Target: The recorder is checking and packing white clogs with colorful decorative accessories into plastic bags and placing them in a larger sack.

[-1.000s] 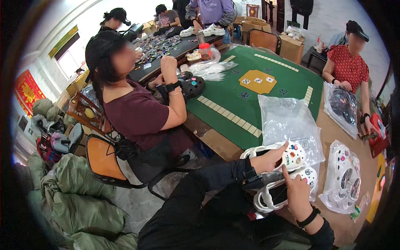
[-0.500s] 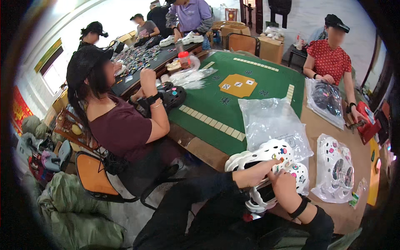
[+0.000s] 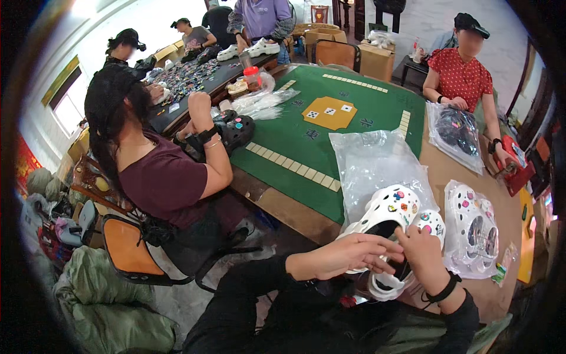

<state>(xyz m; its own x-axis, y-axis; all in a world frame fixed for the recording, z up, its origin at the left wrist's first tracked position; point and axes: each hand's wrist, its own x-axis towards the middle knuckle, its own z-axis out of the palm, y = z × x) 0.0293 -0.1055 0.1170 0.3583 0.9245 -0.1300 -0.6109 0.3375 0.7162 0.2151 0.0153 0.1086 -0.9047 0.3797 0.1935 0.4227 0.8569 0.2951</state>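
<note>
A pair of white clogs with colourful shoe charms lies at the table's near edge, toes pointing away. The left clog [image 3: 391, 205] shows several charms on its toe. Beside it, the right clog [image 3: 430, 222] is partly hidden by my right hand [image 3: 425, 255], whose bent fingers close on its opening edge. My left hand [image 3: 361, 253] stretches over the heel end of the pair, fingers out and holding nothing. Under the toes spreads a clear plastic bag [image 3: 377, 165]. Another white pair in a clear bag [image 3: 470, 233] lies to the right.
A person in maroon [image 3: 162, 177] sits left, handling a black clog [image 3: 237, 128]. Across the right side, a person in red [image 3: 463, 74] stands by a bagged black pair [image 3: 454, 131]. The green table top [image 3: 277, 135] bears printed tiles. An orange-backed chair [image 3: 132, 251] stands left.
My left hand has let go of the clogs and its fingers have straightened. The view has shifted slightly, and the clogs sit a little farther right. My right hand stays at the pair.
</note>
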